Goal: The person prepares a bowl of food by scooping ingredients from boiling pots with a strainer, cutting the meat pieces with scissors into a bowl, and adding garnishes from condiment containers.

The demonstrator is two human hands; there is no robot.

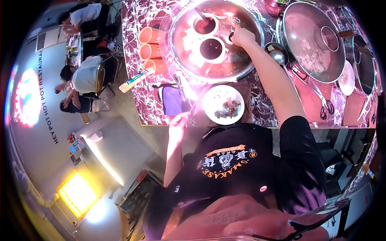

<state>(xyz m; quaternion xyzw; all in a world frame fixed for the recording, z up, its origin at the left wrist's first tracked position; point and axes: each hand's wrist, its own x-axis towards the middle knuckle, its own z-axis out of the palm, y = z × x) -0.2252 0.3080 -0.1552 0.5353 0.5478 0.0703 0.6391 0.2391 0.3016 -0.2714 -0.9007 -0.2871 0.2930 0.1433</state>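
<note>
My right hand (pixel 243 37) reaches into a large round steel basin (pixel 177 54), its fingers closed around something small and dark that I cannot make out. Beside it in the basin stand a white cup of red chilli sauce (pixel 205 25) with a spoon (pixel 200 13) in it, and a white cup of dark sauce (pixel 211 48). Below the basin, my left hand (pixel 179 120) is pinched on a thin stick-like thing, partly lost in glare. Just right of that hand sits a white plate (pixel 210 110) holding pieces of brownish food.
Orange cups (pixel 150 52) line the left edge, near a small packet (pixel 136 80) and a purple pouch (pixel 172 99). Right of my arm are a ladle (pixel 276 54), a hot pot (pixel 309 40) with pale broth, and scissors (pixel 323 102). Other people (pixel 86 74) sit at a far table.
</note>
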